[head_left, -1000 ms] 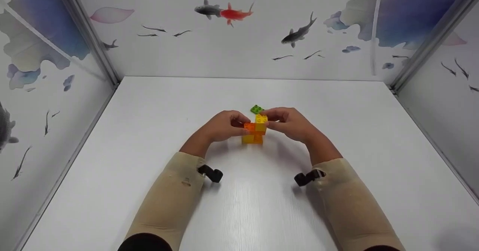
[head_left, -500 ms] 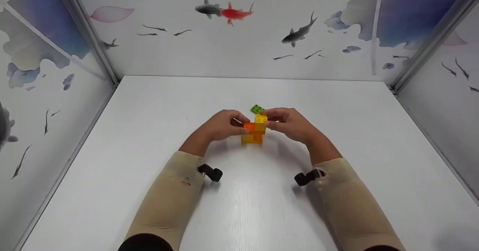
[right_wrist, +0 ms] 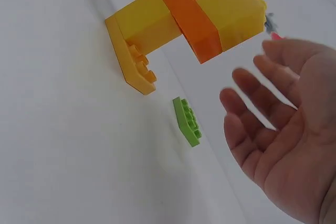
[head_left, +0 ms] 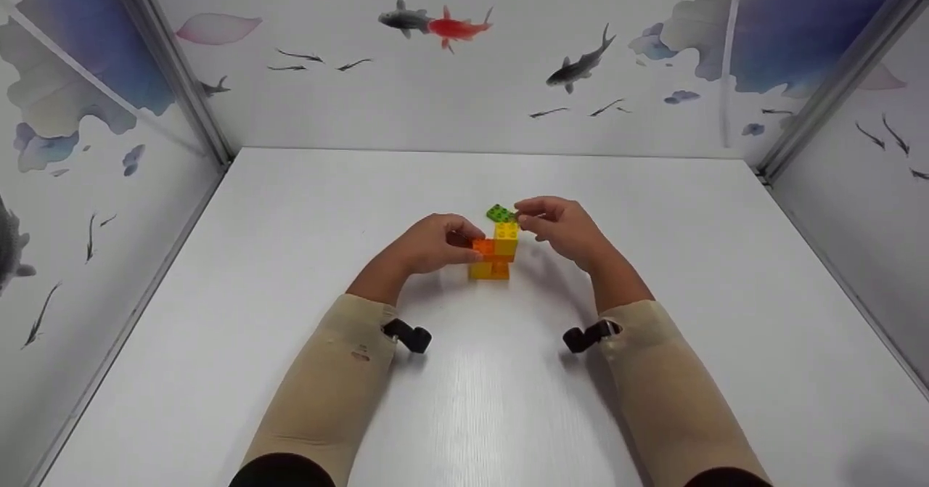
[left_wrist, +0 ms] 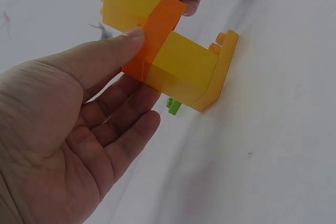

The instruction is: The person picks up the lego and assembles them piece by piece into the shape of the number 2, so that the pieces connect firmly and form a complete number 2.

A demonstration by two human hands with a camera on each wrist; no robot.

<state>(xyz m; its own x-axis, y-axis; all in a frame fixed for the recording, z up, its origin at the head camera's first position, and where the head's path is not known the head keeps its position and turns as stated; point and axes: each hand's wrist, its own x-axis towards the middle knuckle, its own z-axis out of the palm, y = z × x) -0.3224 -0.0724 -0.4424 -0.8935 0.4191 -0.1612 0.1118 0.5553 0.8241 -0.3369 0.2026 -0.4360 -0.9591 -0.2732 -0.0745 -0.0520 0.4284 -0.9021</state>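
Right fingers (right_wrist: 260, 96) moved off the brick stack (right_wrist: 193, 23) — stepped, yellow and orange.

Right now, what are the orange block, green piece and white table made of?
Orange block: probably plastic, smooth with a soft sheen and studs. Green piece: likely plastic too, smooth, evenly colored, studded. White table: perhaps laminate, satiny, with faint streaks.

The top brick (right_wrist: 233, 15) and lower brick (right_wrist: 149, 22) are yellow, the middle brick (right_wrist: 191, 22) orange, the base (right_wrist: 123, 56) amber, the plate (right_wrist: 186, 121) green. Sleeves (head_left: 319, 393) are beige, the table (head_left: 464, 414) white, the wall (head_left: 464, 109) white with grey and red fish (head_left: 456, 28).
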